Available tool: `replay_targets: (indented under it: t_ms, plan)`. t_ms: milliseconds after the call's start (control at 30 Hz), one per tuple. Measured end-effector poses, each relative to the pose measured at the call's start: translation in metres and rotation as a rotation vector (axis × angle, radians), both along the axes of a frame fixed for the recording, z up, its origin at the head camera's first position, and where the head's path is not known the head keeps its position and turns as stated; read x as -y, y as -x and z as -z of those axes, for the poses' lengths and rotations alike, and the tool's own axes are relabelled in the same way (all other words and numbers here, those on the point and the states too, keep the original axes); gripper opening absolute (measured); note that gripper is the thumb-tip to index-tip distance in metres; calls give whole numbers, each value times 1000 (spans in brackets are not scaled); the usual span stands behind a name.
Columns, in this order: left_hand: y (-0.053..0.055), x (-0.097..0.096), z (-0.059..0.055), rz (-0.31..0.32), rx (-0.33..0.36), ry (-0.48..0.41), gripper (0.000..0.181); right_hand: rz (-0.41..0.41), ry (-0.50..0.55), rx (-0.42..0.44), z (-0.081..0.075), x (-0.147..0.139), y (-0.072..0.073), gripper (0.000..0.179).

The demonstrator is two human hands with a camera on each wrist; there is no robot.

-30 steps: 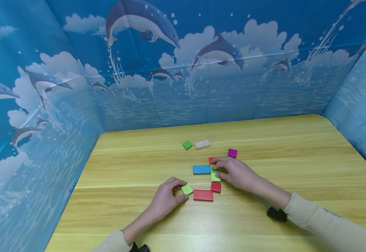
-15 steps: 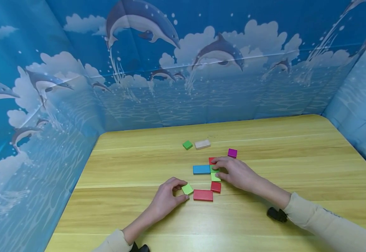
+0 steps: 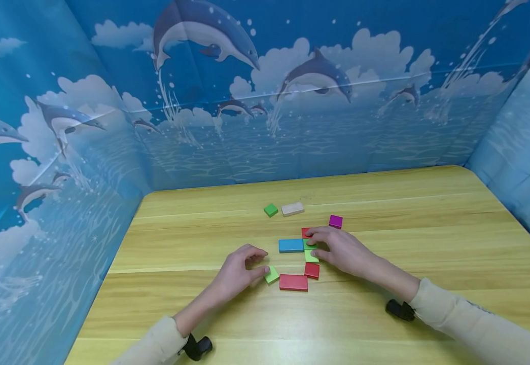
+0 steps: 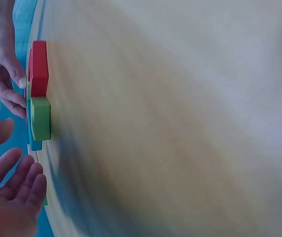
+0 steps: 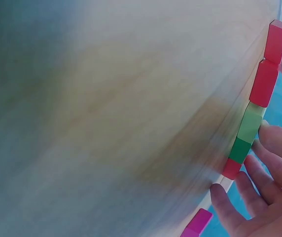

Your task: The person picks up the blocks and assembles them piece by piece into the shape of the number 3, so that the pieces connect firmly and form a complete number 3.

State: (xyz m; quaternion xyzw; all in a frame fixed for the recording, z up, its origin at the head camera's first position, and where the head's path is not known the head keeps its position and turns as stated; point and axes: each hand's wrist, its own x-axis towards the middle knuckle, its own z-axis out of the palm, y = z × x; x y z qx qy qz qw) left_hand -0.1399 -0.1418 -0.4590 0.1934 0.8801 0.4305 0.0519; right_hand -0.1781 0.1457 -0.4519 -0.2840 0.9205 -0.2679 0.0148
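My left hand (image 3: 239, 268), fingers relaxed and parted, hovers just left of a light green square block (image 3: 272, 277) that lies turned at an angle. In the left wrist view that block (image 4: 41, 118) shows beside the long red block (image 4: 40, 69), apart from the fingers. My right hand (image 3: 344, 251) rests its fingertips on the column of small blocks: a red one (image 3: 305, 232), a green one (image 3: 309, 244) and a light green one (image 3: 311, 257). Below them sit a red square block (image 3: 312, 270) and the long red block. A blue block (image 3: 290, 246) adjoins the green one.
Toward the back of the wooden table (image 3: 191, 223) lie a green block (image 3: 271, 210) and a beige block (image 3: 292, 209). Beyond the right hand is a purple block (image 3: 336, 221). Dolphin-printed sheeting (image 3: 246, 152) encloses the table's back and sides.
The left hand has let go of the light green block and risen slightly, its fingers shifting up and left. The right hand stays in place over the column.
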Motion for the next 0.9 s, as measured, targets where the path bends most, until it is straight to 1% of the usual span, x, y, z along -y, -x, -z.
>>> replay_targets:
  t_ms: [200,367,533,667,900]
  plan:
    - [14,-3,-1,-10,21,28,31,-5,2,-1,0,0,0,29]
    - [27,-6,1,-15,52,18,32,-4,4,3,0,0,0,28]
    - [38,-11,6,-9,75,-3,34,-8,6,3,-1,1,0,27]
    - [45,-16,9,3,77,-17,35,-7,0,4,-1,1,1,27]
    - [52,-25,11,2,63,-34,35,1,-7,5,-1,1,2,26]
